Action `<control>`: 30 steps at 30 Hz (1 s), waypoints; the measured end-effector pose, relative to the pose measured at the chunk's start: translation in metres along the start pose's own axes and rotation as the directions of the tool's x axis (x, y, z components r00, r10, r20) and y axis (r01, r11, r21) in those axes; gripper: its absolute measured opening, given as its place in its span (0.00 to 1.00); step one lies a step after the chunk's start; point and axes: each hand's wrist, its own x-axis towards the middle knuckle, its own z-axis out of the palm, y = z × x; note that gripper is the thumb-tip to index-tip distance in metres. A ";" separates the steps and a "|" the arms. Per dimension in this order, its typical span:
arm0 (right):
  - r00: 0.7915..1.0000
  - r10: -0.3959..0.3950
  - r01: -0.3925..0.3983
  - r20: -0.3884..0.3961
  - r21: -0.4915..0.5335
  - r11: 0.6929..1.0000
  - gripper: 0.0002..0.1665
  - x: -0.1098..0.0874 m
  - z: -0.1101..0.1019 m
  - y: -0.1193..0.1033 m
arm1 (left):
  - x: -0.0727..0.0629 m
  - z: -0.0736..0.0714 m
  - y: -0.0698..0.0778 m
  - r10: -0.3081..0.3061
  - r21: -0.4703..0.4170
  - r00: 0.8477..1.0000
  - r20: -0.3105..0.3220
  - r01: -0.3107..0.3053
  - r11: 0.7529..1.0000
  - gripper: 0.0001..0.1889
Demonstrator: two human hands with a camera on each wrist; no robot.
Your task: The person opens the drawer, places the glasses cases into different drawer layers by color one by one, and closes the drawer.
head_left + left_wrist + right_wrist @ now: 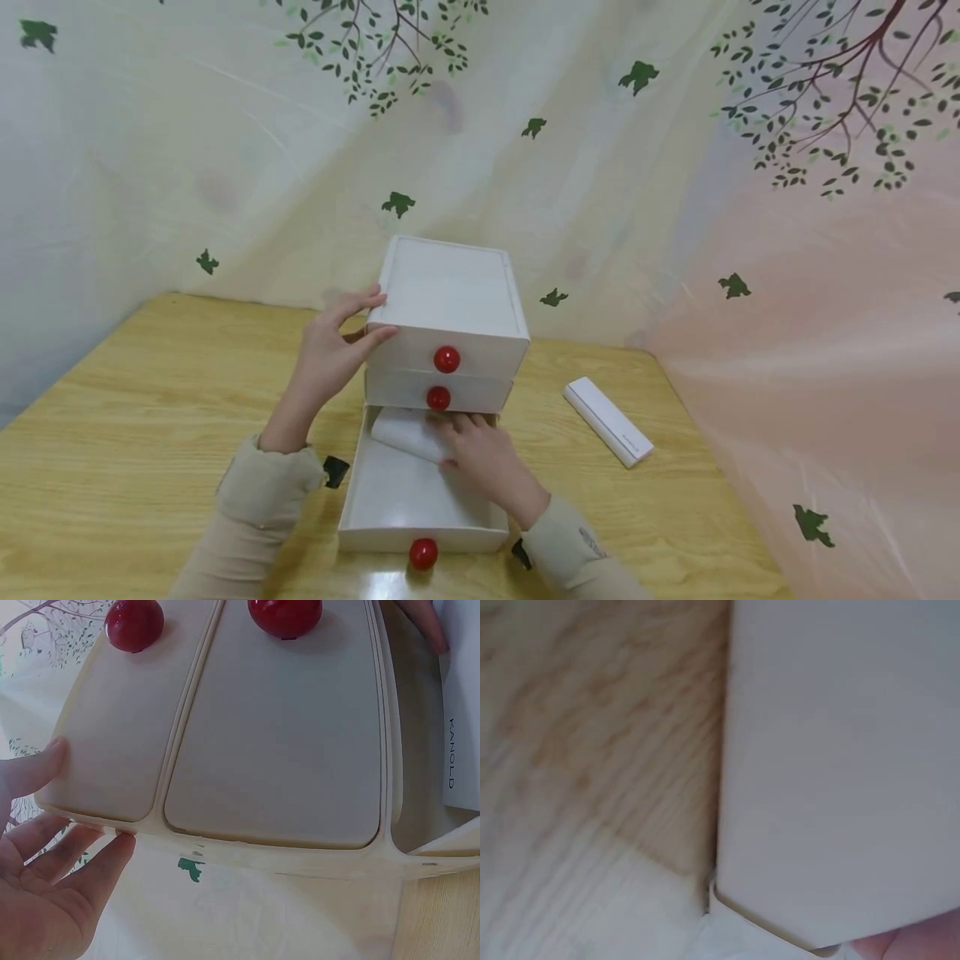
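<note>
A white drawer cabinet (pixel 450 287) with round red knobs stands on the table, its bottom drawer (pixel 420 504) pulled far out. My left hand (pixel 330 346) holds the cabinet's upper left corner; the left wrist view shows the thumb (pixel 37 769) on the front and the fingers spread along the side. Inside the drawer, my right hand (pixel 487 458) grips a long white box (pixel 405 429) with lettering. The box lies slanted toward the back of the drawer, partly covered by the fingers. The right wrist view shows mostly a pale drawer wall (pixel 840 765), with fingertips at the bottom corner.
A second slim white box (pixel 609 421) lies on the wooden table (pixel 150 417), right of the cabinet. Small black pieces (pixel 336 472) show on both sides of the drawer. A leaf-patterned curtain (pixel 247 150) hangs behind and at the right.
</note>
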 end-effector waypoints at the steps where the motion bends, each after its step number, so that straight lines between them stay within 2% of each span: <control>1: 1.000 -0.002 0.002 -0.002 -0.001 1.000 0.35 -0.002 -0.001 0.000 | 0.000 0.001 0.000 0.001 0.001 1.000 0.000 -0.001 1.000 0.24; 7: 0.999 -0.036 0.036 -0.020 0.007 0.999 0.37 -0.012 -0.008 0.003 | 0.000 0.003 0.000 0.015 -0.002 1.000 -0.001 -0.015 1.000 0.24; 14: 0.993 -0.078 0.085 -0.085 0.087 0.993 0.39 -0.028 -0.015 0.009 | -0.001 0.003 0.000 0.017 0.016 1.000 -0.009 -0.017 1.000 0.24; 23: 0.992 -0.036 0.052 -0.124 0.131 0.990 0.40 -0.049 -0.023 0.020 | -0.002 0.002 -0.001 0.005 0.034 1.000 -0.005 -0.005 0.999 0.24; 30: 0.982 0.004 0.027 -0.189 0.163 0.986 0.40 -0.062 -0.024 0.030 | -0.002 0.002 0.000 0.013 0.039 1.000 -0.006 -0.013 0.999 0.24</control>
